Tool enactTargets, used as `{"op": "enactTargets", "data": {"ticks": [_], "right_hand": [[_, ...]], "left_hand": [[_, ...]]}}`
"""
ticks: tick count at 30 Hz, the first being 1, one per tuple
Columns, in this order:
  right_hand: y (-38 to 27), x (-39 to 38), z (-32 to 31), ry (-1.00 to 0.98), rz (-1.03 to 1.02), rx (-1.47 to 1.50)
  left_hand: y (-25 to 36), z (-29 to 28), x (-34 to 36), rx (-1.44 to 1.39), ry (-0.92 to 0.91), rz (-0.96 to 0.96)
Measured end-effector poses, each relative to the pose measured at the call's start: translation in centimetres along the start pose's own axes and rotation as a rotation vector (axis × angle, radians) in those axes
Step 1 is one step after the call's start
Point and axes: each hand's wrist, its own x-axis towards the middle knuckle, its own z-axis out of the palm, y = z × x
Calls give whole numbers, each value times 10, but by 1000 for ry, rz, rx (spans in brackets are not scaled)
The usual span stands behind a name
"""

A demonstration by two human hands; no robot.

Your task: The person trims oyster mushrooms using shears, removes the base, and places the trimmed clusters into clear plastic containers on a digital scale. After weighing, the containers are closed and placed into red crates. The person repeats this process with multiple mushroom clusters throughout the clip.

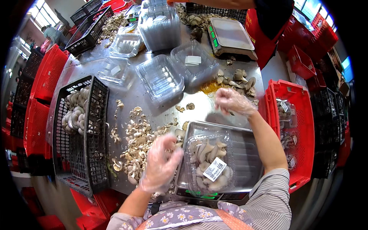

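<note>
On scale [245, 153]: clamshell [209, 161] w/ oyster mushrooms [205, 151], shut.

A steel worktable [138, 96] fills the middle of the room, its top shining under even light. Red plastic crates [42, 76] stand stacked along its left side, and more red crates [295, 96] line the right. Bright windows [42, 13] show at the upper left; what may be more windows [308, 5] glow at the upper right.

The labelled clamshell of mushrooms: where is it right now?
Head view, lower centre: the closed clamshell of mushrooms sits on the scale's steel tray, just right of the gloved left hand.
</note>
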Motion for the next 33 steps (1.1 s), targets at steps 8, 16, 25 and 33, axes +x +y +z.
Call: {"op": "enactTargets", "data": {"ticks": [8,16,25,33], "right_hand": [[-72,-80,59,-231,-350,-131],[21,-66,37,428,-291,-844],[22,-145,49,119,129,-585],[16,-179,70,-277,272,-366]], "left_hand": [[14,36,71,28,-32,220],[-47,15,105,-644,-43,62],[-57,-4,22,563,-173,76],[0,11,-46,343,-384,-415]]}}
